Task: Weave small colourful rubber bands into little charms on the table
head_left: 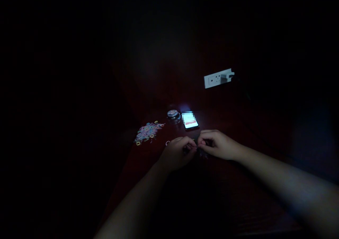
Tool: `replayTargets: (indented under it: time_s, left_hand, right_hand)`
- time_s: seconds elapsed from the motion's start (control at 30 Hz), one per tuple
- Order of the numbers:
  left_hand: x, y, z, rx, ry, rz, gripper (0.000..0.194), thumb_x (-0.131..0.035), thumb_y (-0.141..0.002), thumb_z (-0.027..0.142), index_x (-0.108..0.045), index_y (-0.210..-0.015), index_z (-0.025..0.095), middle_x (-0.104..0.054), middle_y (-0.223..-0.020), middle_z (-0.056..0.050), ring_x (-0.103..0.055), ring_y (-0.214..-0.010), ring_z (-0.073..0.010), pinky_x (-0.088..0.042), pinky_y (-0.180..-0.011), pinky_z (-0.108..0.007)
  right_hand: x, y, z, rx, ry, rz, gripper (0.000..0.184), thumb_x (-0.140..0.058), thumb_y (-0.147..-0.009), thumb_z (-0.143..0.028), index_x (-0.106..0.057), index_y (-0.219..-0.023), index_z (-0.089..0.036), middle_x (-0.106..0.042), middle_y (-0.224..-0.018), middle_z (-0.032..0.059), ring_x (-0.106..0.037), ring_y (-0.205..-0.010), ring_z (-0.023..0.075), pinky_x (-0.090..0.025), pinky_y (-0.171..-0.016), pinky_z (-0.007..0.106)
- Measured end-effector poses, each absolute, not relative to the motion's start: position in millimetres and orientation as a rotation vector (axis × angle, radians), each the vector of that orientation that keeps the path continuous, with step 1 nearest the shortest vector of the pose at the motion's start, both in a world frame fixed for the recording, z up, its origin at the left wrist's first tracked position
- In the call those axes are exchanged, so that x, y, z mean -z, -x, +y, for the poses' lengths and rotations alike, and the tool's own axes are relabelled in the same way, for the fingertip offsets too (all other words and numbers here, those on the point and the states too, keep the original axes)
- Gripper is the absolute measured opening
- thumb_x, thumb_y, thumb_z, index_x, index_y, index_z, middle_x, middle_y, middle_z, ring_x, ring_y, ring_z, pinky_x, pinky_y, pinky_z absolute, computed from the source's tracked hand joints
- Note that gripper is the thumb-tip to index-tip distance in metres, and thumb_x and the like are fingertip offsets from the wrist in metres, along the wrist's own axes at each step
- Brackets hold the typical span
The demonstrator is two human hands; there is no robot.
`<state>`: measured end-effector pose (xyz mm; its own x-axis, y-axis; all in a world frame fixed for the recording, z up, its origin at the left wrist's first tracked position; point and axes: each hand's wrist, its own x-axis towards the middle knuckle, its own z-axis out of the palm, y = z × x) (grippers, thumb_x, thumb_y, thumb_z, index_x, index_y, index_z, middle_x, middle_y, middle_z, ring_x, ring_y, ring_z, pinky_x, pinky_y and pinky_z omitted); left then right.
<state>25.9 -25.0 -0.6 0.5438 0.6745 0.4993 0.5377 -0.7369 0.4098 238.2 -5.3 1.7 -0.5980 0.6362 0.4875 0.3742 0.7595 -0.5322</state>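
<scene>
Small coloured loops (148,132) lie heaped on the desk (143,159), beyond and left of my left hand (177,152), its fingertips pinched together. A lit phone (192,125) lies past both hands. My right hand (215,145) pinches too, close by; what they grip, I cannot tell.

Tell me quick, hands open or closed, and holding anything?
Left bare hand: closed in a pinch; anything held is too dark to tell.
Right bare hand: also pinched closed; anything held can't be told.

Bare forearms (267,167), bare fingers (189,140)
</scene>
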Motion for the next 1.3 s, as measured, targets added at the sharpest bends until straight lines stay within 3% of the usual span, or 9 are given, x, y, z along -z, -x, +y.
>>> replayTargets:
  time_s: [0.33,0.6,1.3]
  left_hand:
    - [3.9,-27.0,-22.0,-0.971,-2.372,1.030,0.016,-0.061,-0.080,0.020,-0.061,-0.096,0.016,-0.067,-0.085,-0.004,-0.063,-0.074,-0.0128,-0.051,-0.066,-0.024]
    - [4.6,-30.2,-22.0,-0.953,-2.346,1.069,0.012,-0.059,-0.079,0.017,-0.069,-0.087,0.016,-0.065,-0.076,-0.003,-0.057,-0.066,-0.0106,-0.045,-0.060,-0.021]
    - [7.0,-27.8,-19.5,-0.983,-2.381,1.240,0.010,-0.063,-0.080,0.027,-0.070,-0.082,0.019,-0.069,-0.075,0.000,-0.058,-0.065,-0.0101,-0.044,-0.060,-0.021]
  right_hand:
    - [1.6,-238.9,-4.2,-0.463,0.767,-2.296,0.008,-0.056,-0.083,-0.019,-0.063,-0.080,-0.017,-0.055,-0.071,0.0006,-0.049,-0.064,0.0118,-0.036,-0.059,0.024]
    - [1.3,-238.6,-5.1,-0.422,0.742,-2.300,0.009,-0.056,-0.083,-0.019,-0.063,-0.079,-0.017,-0.055,-0.071,0.0008,-0.049,-0.065,0.0119,-0.035,-0.059,0.024]
    - [1.8,-238.9,-2.9,-0.489,0.744,-2.260,0.009,-0.056,-0.083,-0.018,-0.064,-0.080,-0.016,-0.054,-0.071,0.0008,-0.049,-0.064,0.0116,-0.039,-0.059,0.024]
